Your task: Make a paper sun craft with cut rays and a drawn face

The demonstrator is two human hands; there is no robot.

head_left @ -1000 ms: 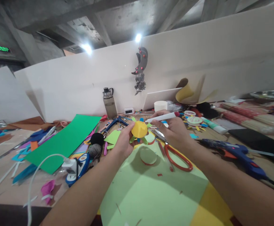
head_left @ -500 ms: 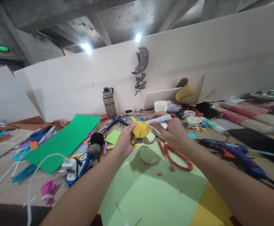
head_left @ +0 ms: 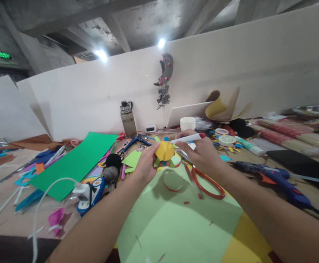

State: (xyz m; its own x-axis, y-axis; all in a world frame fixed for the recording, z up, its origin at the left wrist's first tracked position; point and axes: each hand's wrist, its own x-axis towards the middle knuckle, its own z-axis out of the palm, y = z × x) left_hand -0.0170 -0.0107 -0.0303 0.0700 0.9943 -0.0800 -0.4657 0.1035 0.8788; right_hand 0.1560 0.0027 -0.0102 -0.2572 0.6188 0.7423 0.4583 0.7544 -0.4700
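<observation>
My left hand [head_left: 146,163] is closed on a small yellow paper dome with green paper tabs [head_left: 165,152], held above the table. My right hand [head_left: 202,152] grips a white marker with a red cap [head_left: 188,138], its tip end pointing left at the dome. Below the hands lies a light green paper sheet [head_left: 176,226] with a small red-rimmed paper disc [head_left: 173,181] on it. Red-handled scissors [head_left: 206,182] lie just right of that disc, under my right wrist.
A blue glue gun [head_left: 274,179] lies at the right. A dark green sheet [head_left: 77,164], a power strip with white cable [head_left: 89,191], yarn balls [head_left: 111,168], a water bottle [head_left: 128,118] and paper scraps crowd the left and back. White partition boards stand behind.
The yellow dome has turned slightly in my left hand, showing more green tabs underneath. The marker moved a little right and up. Both hands stay in nearly the same place.
</observation>
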